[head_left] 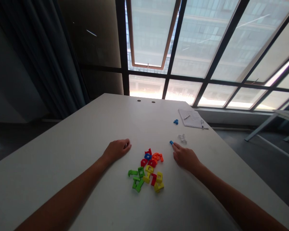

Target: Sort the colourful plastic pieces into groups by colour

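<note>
On the white table [93, 131], my right hand [186, 158] has its fingertips on a small blue plastic piece [171, 142], right of the pile. My left hand [117, 149] rests on the tabletop with curled fingers, and nothing shows in it. Between my hands lies a loose pile of coloured plastic pieces: green ones [141, 172] at the left, yellow ones [159, 177] at the near right, red ones [144, 162] and orange ones [156, 157] farther off. One blue piece [148, 156] sits among the red. Several white pieces [182, 138] lie just beyond my right hand.
Farther off are more blue pieces [175, 122] and a notepad [191, 118] with pens on it, near the table's right edge. Two round holes [153, 102] mark the far end. A dark curtain [45, 57] hangs at the left; another table [286, 116] stands at the right.
</note>
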`<move>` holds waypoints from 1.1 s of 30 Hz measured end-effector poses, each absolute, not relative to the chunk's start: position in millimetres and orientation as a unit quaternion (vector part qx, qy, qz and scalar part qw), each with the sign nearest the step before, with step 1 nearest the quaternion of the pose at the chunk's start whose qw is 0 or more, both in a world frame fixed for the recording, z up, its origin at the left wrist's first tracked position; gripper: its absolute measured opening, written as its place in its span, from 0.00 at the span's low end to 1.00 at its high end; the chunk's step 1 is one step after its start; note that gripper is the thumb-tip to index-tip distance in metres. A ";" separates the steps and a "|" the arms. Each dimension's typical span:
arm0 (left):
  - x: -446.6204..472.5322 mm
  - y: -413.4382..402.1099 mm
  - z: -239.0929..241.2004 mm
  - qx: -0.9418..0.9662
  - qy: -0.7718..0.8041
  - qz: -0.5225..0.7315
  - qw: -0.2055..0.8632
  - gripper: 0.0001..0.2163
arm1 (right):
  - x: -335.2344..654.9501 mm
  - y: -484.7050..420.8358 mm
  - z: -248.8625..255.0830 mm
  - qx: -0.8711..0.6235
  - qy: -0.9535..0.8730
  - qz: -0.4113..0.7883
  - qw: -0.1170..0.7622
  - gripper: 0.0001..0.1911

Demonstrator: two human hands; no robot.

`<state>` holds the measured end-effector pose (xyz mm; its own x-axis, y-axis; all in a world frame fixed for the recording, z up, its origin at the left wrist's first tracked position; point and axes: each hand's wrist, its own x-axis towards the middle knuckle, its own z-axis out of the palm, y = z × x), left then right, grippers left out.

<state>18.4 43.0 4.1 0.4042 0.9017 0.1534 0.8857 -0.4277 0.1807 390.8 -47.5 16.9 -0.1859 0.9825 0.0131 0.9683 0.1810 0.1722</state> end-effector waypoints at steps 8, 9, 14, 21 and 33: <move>17.6 42.8 5.6 0.837 0.532 0.116 0.042 0.13 | 393.1 47.3 43.9 0.676 0.731 0.001 0.090 0.16; 17.7 42.4 6.1 0.838 0.532 0.118 0.045 0.13 | 396.0 58.3 44.6 0.680 0.727 0.001 0.091 0.16; 18.7 41.3 7.2 0.835 0.535 0.119 0.052 0.12 | 419.2 95.5 41.6 0.703 0.706 0.004 0.089 0.18; 18.8 43.9 4.9 0.839 0.532 0.108 0.041 0.12 | 446.8 114.4 33.1 0.695 0.713 0.025 0.090 0.24; 19.1 42.1 4.7 0.834 0.539 0.102 0.054 0.13 | 462.7 154.3 34.0 0.695 0.710 0.033 0.111 0.22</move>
<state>19.1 42.1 4.7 0.3982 0.9104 0.1127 0.8884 -0.4133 0.1996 462.7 154.3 34.0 -0.0094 0.9938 -0.1108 0.9790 0.0317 0.2012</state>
